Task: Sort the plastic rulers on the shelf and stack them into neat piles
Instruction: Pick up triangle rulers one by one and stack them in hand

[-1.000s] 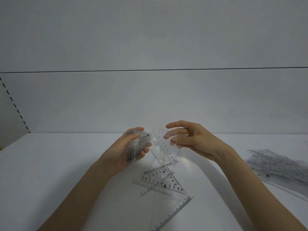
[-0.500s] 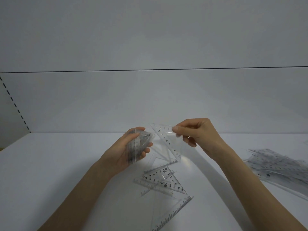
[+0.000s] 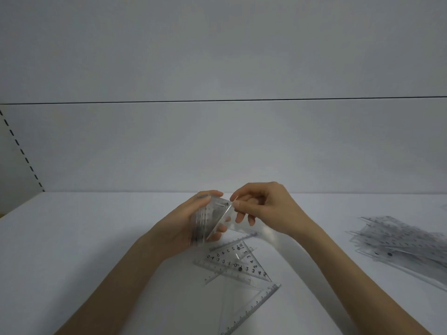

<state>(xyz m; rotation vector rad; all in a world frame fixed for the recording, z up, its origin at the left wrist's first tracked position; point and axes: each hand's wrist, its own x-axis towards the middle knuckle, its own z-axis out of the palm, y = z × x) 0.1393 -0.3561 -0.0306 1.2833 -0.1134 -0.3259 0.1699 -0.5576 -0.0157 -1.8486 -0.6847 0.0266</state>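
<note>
Clear ruler [image 3: 221, 220] in right hand [image 3: 268, 210] slants upper-right to lower-left.

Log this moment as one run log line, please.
left hand: holds stack | right hand: pinches set square at stack | loose rulers: on shelf, below hands | pile: right

clear glossy plastic rulers [image 3: 238, 263], matt white smooth shelf [image 3: 96, 238], pile [image 3: 401, 245] translucent plastic

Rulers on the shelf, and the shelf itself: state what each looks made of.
Rulers: clear, glossy plastic by the look; the shelf shows through them, with black printed numbers. Shelf: smooth, matte white board or painted metal, cannot tell which; no grain or glare shows.
</note>
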